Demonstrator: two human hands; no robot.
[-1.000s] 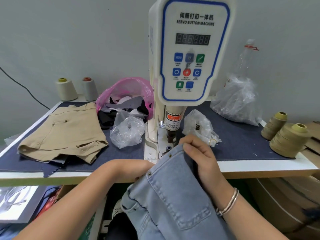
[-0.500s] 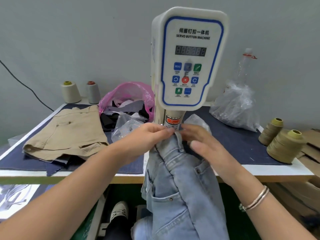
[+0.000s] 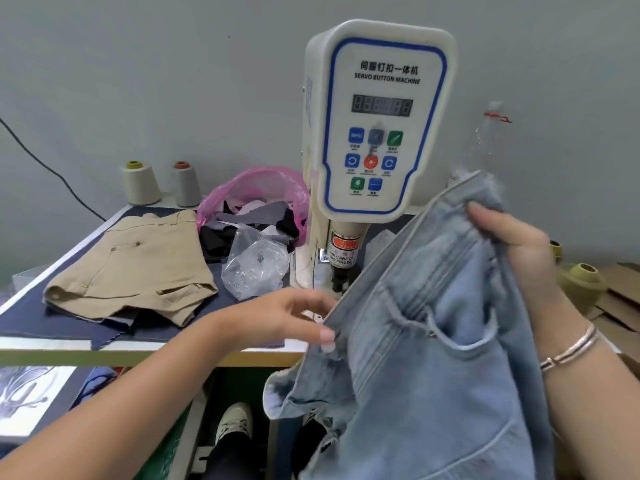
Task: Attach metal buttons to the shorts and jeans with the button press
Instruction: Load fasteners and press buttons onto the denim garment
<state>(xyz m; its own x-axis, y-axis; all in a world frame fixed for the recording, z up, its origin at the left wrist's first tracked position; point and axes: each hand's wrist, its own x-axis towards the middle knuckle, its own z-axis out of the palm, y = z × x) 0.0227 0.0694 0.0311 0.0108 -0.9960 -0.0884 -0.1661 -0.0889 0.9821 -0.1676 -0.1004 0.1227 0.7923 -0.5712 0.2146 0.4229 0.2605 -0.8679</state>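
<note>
the jeans are held up in front of the button press, well clear of its punch, with the waistband running diagonally from lower left to upper right. the right hand is clamped on the upper end of the waistband, fingers curled over the bunched denim. the left hand is seen at the lower end of the same edge, fingertips on the fabric; whether it is pinched there or only touched cannot be told. the tan shorts are laid flat on the table to the left, apart from the work. the step in hand is judged to be the handling of the jeans between pressings. it would be done well if the waistband were kept taut between the two hands and lowered flat under the punch, with no fold or pocket layer caught beneath. fingers are best kept to the sides of the punch, as the machine's label warns. loose buttons appear to be kept in the clear bag just beside the press.
</note>
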